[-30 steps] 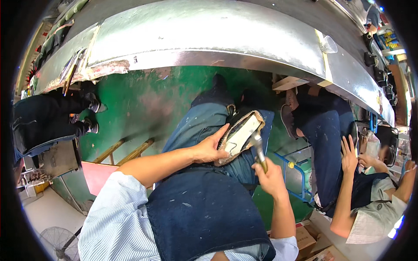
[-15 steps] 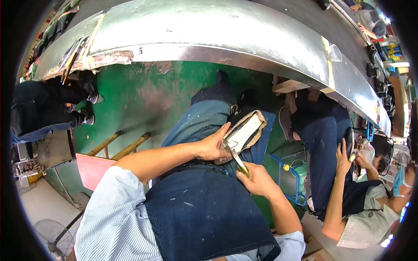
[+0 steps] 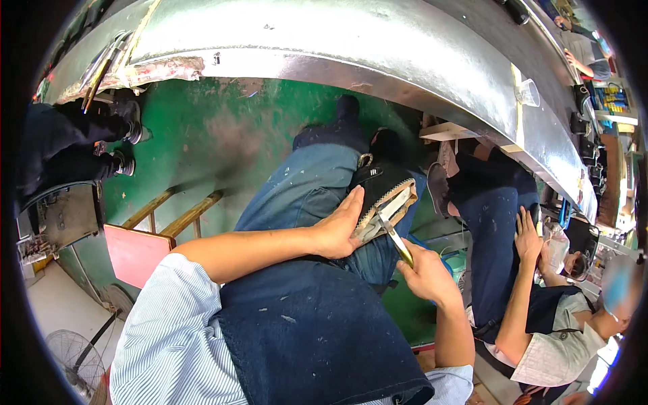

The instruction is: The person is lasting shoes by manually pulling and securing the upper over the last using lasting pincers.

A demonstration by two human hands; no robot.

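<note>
A black shoe (image 3: 378,187), sole side up, lies across my thighs, its pale underside ringed by a jagged, toothed edge. Along its near left side rests my left hand (image 3: 339,226), gripping it with the fingers stretched along the side; the fingertips are partly hidden. My right hand (image 3: 426,273) is closed around the yellowish handle of a hand tool (image 3: 395,237). The tool's narrow metal end touches or nearly touches the shoe's near edge; its exact kind is unclear. A dark blue apron (image 3: 310,331) covers my lap.
Ahead runs a long metal-edged bench (image 3: 304,64). A pink-topped stool (image 3: 138,253) stands at left on the green floor (image 3: 196,142). Close on my right sits a co-worker (image 3: 533,324); another person's legs (image 3: 81,142) show at far left. A fan (image 3: 75,358) is lower left.
The shoe has tilted and turned in my left hand, showing more of its black side. My right hand and the tool have moved to the right and slightly up. The view has shifted a little.
</note>
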